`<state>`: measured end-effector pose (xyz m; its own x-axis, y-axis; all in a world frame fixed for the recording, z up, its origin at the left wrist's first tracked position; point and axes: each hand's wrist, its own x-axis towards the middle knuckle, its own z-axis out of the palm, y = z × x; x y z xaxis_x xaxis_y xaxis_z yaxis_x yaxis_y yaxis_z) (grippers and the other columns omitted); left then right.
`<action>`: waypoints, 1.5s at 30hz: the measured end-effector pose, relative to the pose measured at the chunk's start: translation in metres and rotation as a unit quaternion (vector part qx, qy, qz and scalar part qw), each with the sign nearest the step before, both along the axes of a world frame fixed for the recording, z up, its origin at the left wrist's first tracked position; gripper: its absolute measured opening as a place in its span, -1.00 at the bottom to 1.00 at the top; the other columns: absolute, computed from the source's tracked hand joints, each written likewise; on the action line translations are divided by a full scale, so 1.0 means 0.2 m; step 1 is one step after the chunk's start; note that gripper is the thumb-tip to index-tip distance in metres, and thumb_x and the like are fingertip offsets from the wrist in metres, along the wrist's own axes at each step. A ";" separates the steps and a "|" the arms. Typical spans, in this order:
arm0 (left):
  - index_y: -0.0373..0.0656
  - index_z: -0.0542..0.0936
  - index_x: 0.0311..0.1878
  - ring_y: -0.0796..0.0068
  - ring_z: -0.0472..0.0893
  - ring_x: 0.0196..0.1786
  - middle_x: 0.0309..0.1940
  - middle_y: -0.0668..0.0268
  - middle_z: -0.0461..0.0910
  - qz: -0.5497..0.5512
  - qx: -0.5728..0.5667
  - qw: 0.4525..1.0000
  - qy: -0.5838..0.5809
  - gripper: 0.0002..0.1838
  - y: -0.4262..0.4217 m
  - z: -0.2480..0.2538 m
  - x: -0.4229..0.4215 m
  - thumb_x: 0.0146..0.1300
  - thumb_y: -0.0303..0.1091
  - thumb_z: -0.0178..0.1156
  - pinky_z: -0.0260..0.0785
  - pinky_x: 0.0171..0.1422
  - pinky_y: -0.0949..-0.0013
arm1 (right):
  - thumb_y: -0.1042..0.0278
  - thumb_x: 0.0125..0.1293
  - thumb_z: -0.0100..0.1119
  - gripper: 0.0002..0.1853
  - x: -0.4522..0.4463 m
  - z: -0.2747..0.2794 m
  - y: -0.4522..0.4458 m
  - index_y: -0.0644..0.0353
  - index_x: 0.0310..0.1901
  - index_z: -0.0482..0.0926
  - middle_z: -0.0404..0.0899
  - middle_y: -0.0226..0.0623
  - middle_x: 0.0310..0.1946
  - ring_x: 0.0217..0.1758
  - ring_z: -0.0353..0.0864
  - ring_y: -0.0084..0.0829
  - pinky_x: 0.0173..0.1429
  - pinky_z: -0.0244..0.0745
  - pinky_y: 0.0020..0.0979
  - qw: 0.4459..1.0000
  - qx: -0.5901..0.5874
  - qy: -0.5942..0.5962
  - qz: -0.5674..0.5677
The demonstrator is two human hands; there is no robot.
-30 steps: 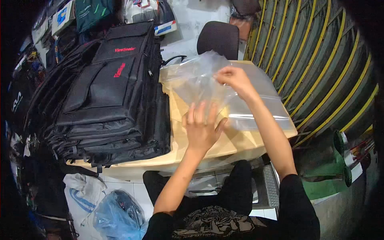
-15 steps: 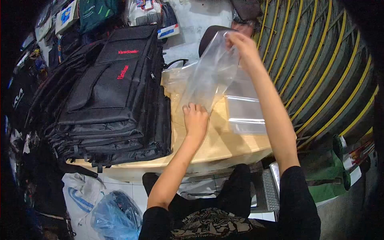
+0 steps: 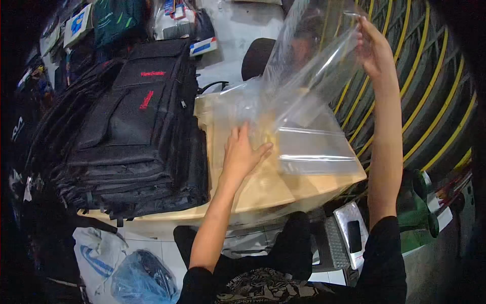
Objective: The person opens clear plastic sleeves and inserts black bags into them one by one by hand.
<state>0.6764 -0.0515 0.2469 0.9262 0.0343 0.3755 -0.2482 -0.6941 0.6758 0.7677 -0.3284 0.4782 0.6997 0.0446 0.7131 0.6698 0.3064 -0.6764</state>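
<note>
My right hand (image 3: 373, 50) is raised at the upper right, its fingers pinched on the edge of a clear plastic bag (image 3: 309, 66). The bag stretches down and left from there toward the table (image 3: 253, 195). Near the bag's lower end, my left hand (image 3: 243, 154) rests with its fingers spread on or just above more clear plastic. Right of it, flat clear plastic sheets (image 3: 316, 149) lie on the table. A tall stack of black bags (image 3: 126, 116) with red lettering stands to the left of my left hand.
Behind the table is a dark chair back (image 3: 257, 58). Yellow-edged curved strips (image 3: 430, 101) fill the right side. On a stool at the lower right lies a phone (image 3: 354, 236). A blue plastic bag (image 3: 143, 277) and a white sack (image 3: 98, 258) lie on the floor.
My right hand has risen and moved right, drawing the clear bag up and out with it. My left hand's fingers, curled half a second ago, are now spread.
</note>
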 end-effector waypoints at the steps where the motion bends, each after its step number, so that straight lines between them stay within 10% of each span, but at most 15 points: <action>1: -0.28 0.19 0.33 -0.04 0.33 0.25 0.16 -0.04 0.32 -0.015 -0.057 0.995 -0.079 -0.16 -0.03 0.08 -0.03 0.06 -0.12 0.35 0.11 0.35 0.06 | 0.27 0.32 0.18 -0.76 -0.06 -0.02 -0.01 0.23 -0.10 0.59 0.54 -0.56 -0.35 -0.41 0.44 -0.73 -0.37 0.34 -0.68 0.999 -0.017 0.011 -0.025; 3: -0.26 0.03 0.40 -0.05 0.26 0.32 0.24 -0.07 0.24 -0.042 -0.173 0.956 -0.231 -0.06 -0.10 0.18 -0.07 0.07 -0.15 0.35 0.06 0.41 0.08 | 0.25 0.31 0.19 -0.75 -0.21 -0.04 0.00 0.22 -0.08 0.59 0.53 -0.56 -0.35 -0.42 0.42 -0.74 -0.38 0.31 -0.69 0.996 -0.048 0.030 -0.074; 7: -0.25 0.01 0.41 0.12 0.16 0.42 0.36 -0.08 0.12 -0.252 -0.404 0.868 -0.140 -0.06 -0.20 0.20 -0.08 0.08 -0.25 0.36 0.06 0.41 0.13 | 0.20 0.26 0.25 -0.71 -0.41 -0.04 -0.03 0.22 -0.10 0.61 0.51 -0.57 -0.39 -0.50 0.36 -0.77 -0.48 0.21 -0.70 0.978 -0.129 0.045 -0.161; 10: -0.29 0.14 0.37 0.17 0.35 0.31 0.25 -0.04 0.32 -0.210 -0.336 0.899 -0.188 -0.21 -0.27 0.31 -0.26 0.15 -0.27 0.31 0.21 0.31 0.18 | 0.19 0.22 0.29 -0.69 -0.50 -0.02 -0.04 0.28 -0.17 0.62 0.45 -0.57 -0.53 -0.57 0.31 -0.79 -0.54 0.17 -0.71 0.960 -0.196 0.052 -0.192; 11: -0.32 0.37 0.22 0.35 0.56 0.07 0.06 0.10 0.52 -0.159 -0.291 0.919 -0.215 -0.52 -0.28 0.29 -0.24 0.28 -0.37 0.18 0.43 0.05 0.38 | 0.19 0.22 0.29 -0.69 -0.51 -0.02 -0.05 0.30 -0.18 0.62 0.44 -0.56 -0.56 -0.57 0.31 -0.80 -0.54 0.16 -0.71 0.959 -0.217 0.053 -0.177; 14: -0.36 0.51 0.05 0.42 0.65 -0.17 -0.22 0.16 0.65 -0.165 -0.436 0.881 -0.079 -0.70 -0.22 0.36 -0.26 0.32 -0.41 0.13 0.49 -0.17 0.44 | 0.19 0.20 0.31 -0.69 -0.55 0.01 -0.07 0.32 -0.24 0.63 0.46 -0.53 -0.59 -0.61 0.30 -0.77 -0.57 0.13 -0.70 0.947 -0.281 0.057 -0.144; 18: -0.36 0.56 -0.07 0.36 0.69 -0.32 -0.31 0.10 0.66 -0.297 -0.544 0.784 0.032 -0.72 -0.03 0.36 -0.23 0.33 -0.31 0.15 0.55 -0.33 0.42 | 0.17 0.19 0.32 -0.69 -0.53 0.05 -0.13 0.31 -0.31 0.63 0.49 -0.49 -0.58 -0.60 0.34 -0.77 -0.59 0.14 -0.73 0.921 -0.348 0.066 -0.160; 25: -0.34 0.58 -0.09 0.40 0.69 -0.36 -0.35 0.14 0.67 -0.250 -0.537 0.804 0.046 -0.70 0.02 0.34 -0.27 0.29 -0.27 0.20 0.52 -0.33 0.45 | 0.24 0.23 0.29 -0.76 -0.53 0.02 -0.14 0.28 -0.35 0.60 0.46 -0.54 -0.62 -0.64 0.33 -0.80 -0.59 0.19 -0.72 0.904 -0.390 0.133 -0.111; 27: -0.35 0.56 -0.03 0.43 0.66 -0.24 -0.23 0.15 0.64 -0.158 -0.479 0.863 -0.019 -0.69 -0.01 0.35 -0.28 0.26 -0.32 0.23 0.50 -0.29 0.47 | 0.27 0.27 0.24 -0.77 -0.51 -0.01 -0.11 0.31 -0.30 0.59 0.49 -0.51 -0.58 -0.65 0.36 -0.79 -0.59 0.23 -0.71 0.923 -0.330 0.159 -0.114; 28: -0.31 0.54 0.03 0.32 0.60 -0.04 -0.07 0.09 0.57 0.010 -0.279 0.933 -0.227 -0.67 -0.02 0.29 -0.24 0.24 -0.36 0.24 0.48 -0.11 0.39 | 0.29 0.29 0.21 -0.77 -0.49 -0.04 -0.10 0.33 -0.28 0.58 0.51 -0.49 -0.56 -0.65 0.37 -0.78 -0.59 0.24 -0.70 0.931 -0.298 0.173 -0.120; 30: -0.27 0.47 0.13 0.15 0.45 0.17 0.07 0.01 0.46 0.139 -0.003 0.885 -0.444 -0.51 -0.15 0.38 -0.41 0.17 -0.28 0.31 0.34 0.16 0.18 | 0.37 0.32 0.14 -0.79 -0.41 -0.07 -0.12 0.38 -0.15 0.52 0.55 -0.41 -0.48 -0.61 0.46 -0.72 -0.51 0.46 -0.68 0.949 -0.226 0.185 -0.116; 33: -0.25 0.32 0.26 -0.01 0.32 0.27 0.18 -0.04 0.32 -0.139 0.034 0.912 -0.384 -0.22 -0.40 0.37 -0.65 -0.01 -0.17 0.43 0.08 0.35 -0.01 | 0.48 0.32 0.09 -0.85 -0.20 -0.11 -0.13 0.39 -0.15 0.49 0.52 -0.35 -0.46 -0.57 0.49 -0.67 -0.55 0.48 -0.65 0.969 -0.054 0.231 -0.065; 37: -0.24 0.24 0.32 -0.05 0.27 0.30 0.28 -0.06 0.19 -0.118 -0.017 0.966 -0.231 -0.12 -0.49 0.26 -0.58 -0.03 -0.17 0.45 0.07 0.37 0.02 | 0.58 0.37 -0.06 -0.88 -0.20 -0.12 0.03 0.47 -0.14 0.36 0.45 -0.19 -0.41 -0.48 0.49 -0.52 -0.39 0.57 -0.60 0.946 0.129 0.286 -0.076; 45: -0.30 0.36 0.25 0.33 0.64 -0.14 -0.10 -0.01 0.60 -0.020 -0.228 0.965 -0.131 -0.40 -0.25 0.03 -0.33 0.15 -0.39 0.32 0.47 -0.10 0.37 | 0.43 0.43 -0.06 -0.88 0.12 -0.48 -0.13 0.31 -0.20 0.38 0.44 -0.29 -0.40 -0.42 0.46 -0.50 -0.33 0.49 -0.51 0.941 0.223 0.252 0.039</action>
